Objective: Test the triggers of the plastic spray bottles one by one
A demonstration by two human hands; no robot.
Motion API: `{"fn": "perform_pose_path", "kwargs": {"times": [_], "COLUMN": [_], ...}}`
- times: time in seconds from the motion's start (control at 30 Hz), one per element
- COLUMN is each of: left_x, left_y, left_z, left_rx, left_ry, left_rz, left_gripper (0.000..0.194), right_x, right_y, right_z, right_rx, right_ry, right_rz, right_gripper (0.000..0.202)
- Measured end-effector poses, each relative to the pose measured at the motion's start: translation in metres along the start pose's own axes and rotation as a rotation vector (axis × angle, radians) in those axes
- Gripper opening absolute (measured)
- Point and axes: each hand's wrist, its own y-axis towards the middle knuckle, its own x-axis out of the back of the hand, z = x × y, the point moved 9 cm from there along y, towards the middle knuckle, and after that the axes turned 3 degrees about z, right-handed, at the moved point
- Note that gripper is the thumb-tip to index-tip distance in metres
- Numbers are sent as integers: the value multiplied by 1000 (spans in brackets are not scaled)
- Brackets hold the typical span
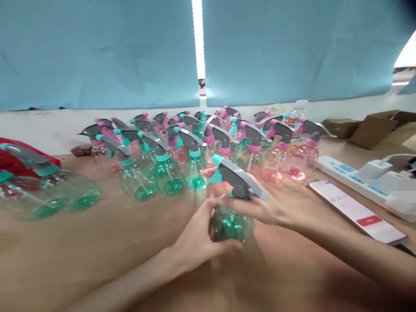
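Note:
A clear green spray bottle (233,224) with a grey and turquoise trigger head stands upright between my hands, near the middle of the view. My left hand (198,240) is wrapped round the lower body of the bottle, thumb across its near side. My right hand (256,206) closes round the neck, just under the trigger head, and hides the collar there. Just behind are a green spray bottle (196,177) with a turquoise collar and a pink spray bottle (251,161) with a pink collar.
Several more green and pink spray bottles stand in rows at the back. Two green spray bottles (82,195) are at the left beside red plastic (52,160). A phone (354,210), a power strip (344,171) and an open cardboard box (373,130) lie on the right of the wooden table (130,242).

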Motion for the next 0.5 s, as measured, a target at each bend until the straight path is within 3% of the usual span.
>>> {"fn": "perform_pose_path", "kwargs": {"times": [0.13,0.27,0.33,0.5], "left_x": [3,5,5,3], "left_y": [-2,-5,-8,-14], "left_z": [9,15,15,13], "left_rx": [26,41,34,-7], "left_ry": [29,122,140,179], "left_rz": [33,65,69,83], "left_gripper": [86,94,94,95], "right_x": [-17,-18,-16,-8], "right_y": [9,6,2,-7], "right_z": [-16,-20,-23,-32], "right_rx": [49,99,90,10], "right_ry": [274,374,399,300], "right_rz": [33,13,-16,-118], "right_gripper": [31,15,10,28]}}
